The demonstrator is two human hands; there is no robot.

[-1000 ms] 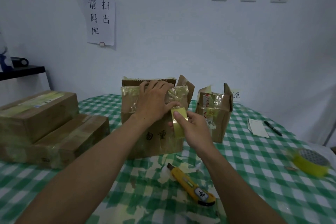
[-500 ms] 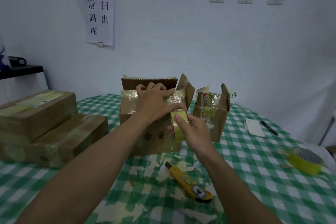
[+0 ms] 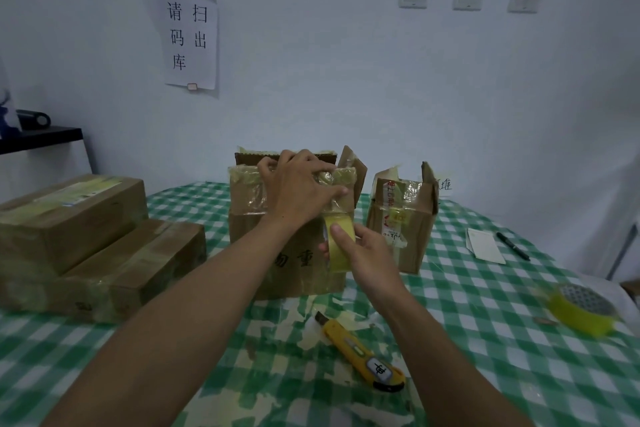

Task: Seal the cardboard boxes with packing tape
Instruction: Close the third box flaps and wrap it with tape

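Taping is under way on the middle box [image 3: 249, 246]: our left hand [image 3: 301, 187], fingers spread, pins the strip [image 3: 338, 209]; our right hand [image 3: 367, 253] fingers clamp the tape roll [image 3: 341, 248]. Next, we judge, pull downward, then cut.

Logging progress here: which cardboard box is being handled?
The tall middle box: left hand presses on its top, right hand holds a tape roll at its front. The stacked left boxes and small right box are untouched.
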